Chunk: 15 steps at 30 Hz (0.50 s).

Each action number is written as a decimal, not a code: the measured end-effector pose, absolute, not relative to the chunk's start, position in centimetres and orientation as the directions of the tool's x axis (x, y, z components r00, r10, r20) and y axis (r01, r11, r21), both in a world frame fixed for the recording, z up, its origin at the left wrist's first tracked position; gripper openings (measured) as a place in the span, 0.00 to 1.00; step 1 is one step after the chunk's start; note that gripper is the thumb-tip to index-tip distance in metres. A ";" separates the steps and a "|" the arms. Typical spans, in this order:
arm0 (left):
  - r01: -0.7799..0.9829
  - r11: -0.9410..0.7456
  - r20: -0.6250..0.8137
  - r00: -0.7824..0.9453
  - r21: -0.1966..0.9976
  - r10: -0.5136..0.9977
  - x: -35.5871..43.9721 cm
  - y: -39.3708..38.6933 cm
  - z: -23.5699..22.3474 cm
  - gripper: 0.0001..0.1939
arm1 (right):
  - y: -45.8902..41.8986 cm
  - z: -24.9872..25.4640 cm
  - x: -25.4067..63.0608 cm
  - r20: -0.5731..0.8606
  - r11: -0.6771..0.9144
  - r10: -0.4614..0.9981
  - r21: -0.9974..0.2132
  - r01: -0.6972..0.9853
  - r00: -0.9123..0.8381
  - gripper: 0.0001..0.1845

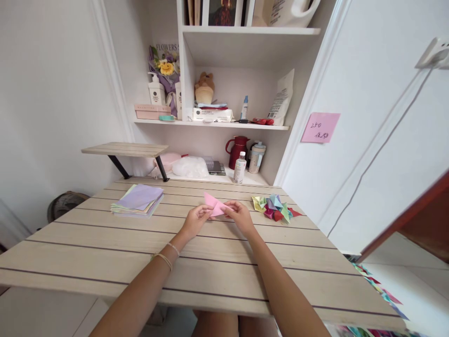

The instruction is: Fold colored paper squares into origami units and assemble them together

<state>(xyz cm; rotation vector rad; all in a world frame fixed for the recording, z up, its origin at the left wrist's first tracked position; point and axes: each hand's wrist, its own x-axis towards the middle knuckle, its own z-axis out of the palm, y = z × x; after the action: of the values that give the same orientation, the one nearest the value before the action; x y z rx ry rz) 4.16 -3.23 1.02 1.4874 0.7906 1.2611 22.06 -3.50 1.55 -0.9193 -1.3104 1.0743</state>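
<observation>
Between my two hands, just above the middle of the table, is a folded piece of pink paper [216,206] with a pointed corner sticking up to the left. My left hand [197,219] pinches its left lower edge, thumb on top. On the opposite side, my right hand [240,216] grips the right end between thumb and fingers. To the left lies a stack of coloured paper sheets [138,199], a purple one uppermost. Several folded paper pieces [275,208] in yellow, blue, green and red are heaped to the right.
The slatted wooden table [210,271] backs onto white shelves. A small raised stand [126,149] is at the back left. Behind the table are a bottle [240,167], a red jug [238,150] and a cup [257,157]. More coloured folded paper [380,285] lies low at the right.
</observation>
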 end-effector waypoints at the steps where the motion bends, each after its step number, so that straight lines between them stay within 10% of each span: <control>1: -0.130 -0.288 0.313 0.258 0.949 0.914 4.3 -3.3 1.0 0.20 | -3.4 1.4 22.1 0.270 0.265 0.963 -0.959 -0.103 -0.028 0.23; 6: -0.218 -0.248 0.292 0.202 0.944 0.935 4.5 -3.3 0.8 0.38 | -3.4 1.1 21.8 0.292 0.290 0.955 -0.956 -0.046 -0.044 0.25; 15: -0.069 -0.160 0.174 0.320 0.985 0.931 3.6 -2.6 0.7 0.16 | -4.3 2.1 21.4 0.286 0.295 0.952 -0.951 0.087 -0.109 0.14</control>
<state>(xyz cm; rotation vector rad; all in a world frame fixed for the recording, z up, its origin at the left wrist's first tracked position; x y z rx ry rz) 3.60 -2.59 0.67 1.4394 0.8456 1.0968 21.39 -4.30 2.07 -1.0115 -1.4788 1.0029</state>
